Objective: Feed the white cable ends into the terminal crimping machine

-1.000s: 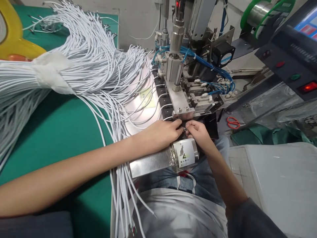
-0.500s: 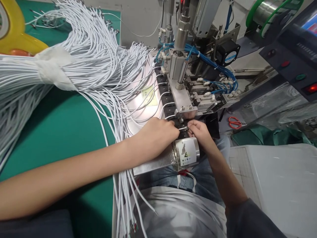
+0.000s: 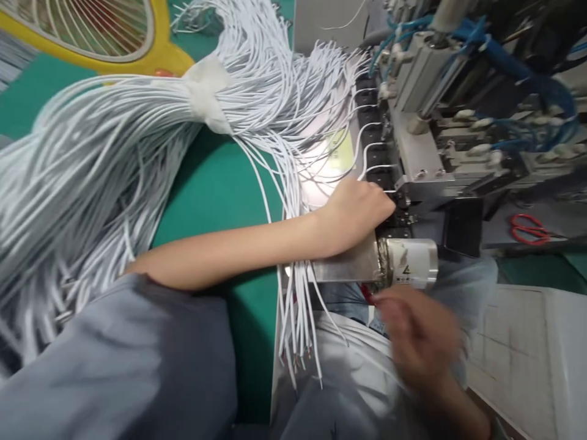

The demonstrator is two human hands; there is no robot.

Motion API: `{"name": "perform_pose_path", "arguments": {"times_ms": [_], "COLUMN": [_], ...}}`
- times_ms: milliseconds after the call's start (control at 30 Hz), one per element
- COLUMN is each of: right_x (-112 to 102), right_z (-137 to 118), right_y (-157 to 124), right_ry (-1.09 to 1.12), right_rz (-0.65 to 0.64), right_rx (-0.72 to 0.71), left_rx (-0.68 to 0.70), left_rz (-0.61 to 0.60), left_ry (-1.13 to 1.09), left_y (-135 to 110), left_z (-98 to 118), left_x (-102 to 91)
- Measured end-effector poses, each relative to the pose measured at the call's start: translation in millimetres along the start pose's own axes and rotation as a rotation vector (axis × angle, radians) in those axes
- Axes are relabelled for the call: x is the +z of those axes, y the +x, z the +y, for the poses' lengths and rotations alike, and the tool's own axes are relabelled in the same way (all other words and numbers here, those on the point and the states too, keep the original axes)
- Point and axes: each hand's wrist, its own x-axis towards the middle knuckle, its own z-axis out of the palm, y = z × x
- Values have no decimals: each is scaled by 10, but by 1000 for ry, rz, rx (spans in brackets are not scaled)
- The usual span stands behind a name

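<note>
My left hand (image 3: 355, 211) rests closed at the black fixture row (image 3: 383, 159) of the machine (image 3: 426, 165), its fingertips against a thin white wire end at the clamp; what they pinch is hidden. My right hand (image 3: 415, 339) is down over my lap, smeared by motion, so its fingers cannot be read. A big bundle of white wires (image 3: 114, 159), bound with white tape (image 3: 206, 91), fans over the green mat (image 3: 215, 189). Loose wire ends (image 3: 298, 318) hang off the table edge. A metal cylinder with a warning label (image 3: 408, 263) sits below the fixture.
A yellow racket-shaped object (image 3: 101, 30) lies at the top left. Red-handled scissors (image 3: 527, 227) lie right of the machine. Blue air hoses (image 3: 527, 67) loop over the machine. A white bin surface (image 3: 527, 342) fills the lower right.
My right hand has left the fixture and dropped toward my lap, now blurred. The left hand stays at the clamp. The camera has swung left and downward.
</note>
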Motion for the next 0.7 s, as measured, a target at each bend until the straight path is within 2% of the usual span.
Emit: {"name": "perform_pose_path", "arguments": {"times_ms": [67,133,200,233,300,400,467,533,633,700], "right_x": [251,412,391,309,48,-359,-513,-559,-510,-460], "right_z": [-71,-80,-66,-59,-37,37,101,148,175,168], "right_y": [-127,-153,-117,-86,-8,139,233,307,380,407], "right_ry": [-92,-147,-144,-132,-107,-33,61,223,488,557], "right_rz": [-277,-469,-567,-559,-423,-89,125,286,328,323], "right_rx": [9,80,137,145,128,94,132,150,93,79], "left_rx": [-6,-11,16,50,148,327,401,403,409,433], "left_rz": [13,26,36,42,71,131,164,181,225,235], "left_ry": [5,5,-19,-49,-155,-378,-525,-653,-765,-793], "left_y": [8,3,-13,-26,-57,-102,-114,-98,-41,-17], "left_z": [-22,-23,17,53,142,235,226,174,90,65], "left_x": [19,2,-48,-80,-133,-141,-99,-51,-15,-25]}}
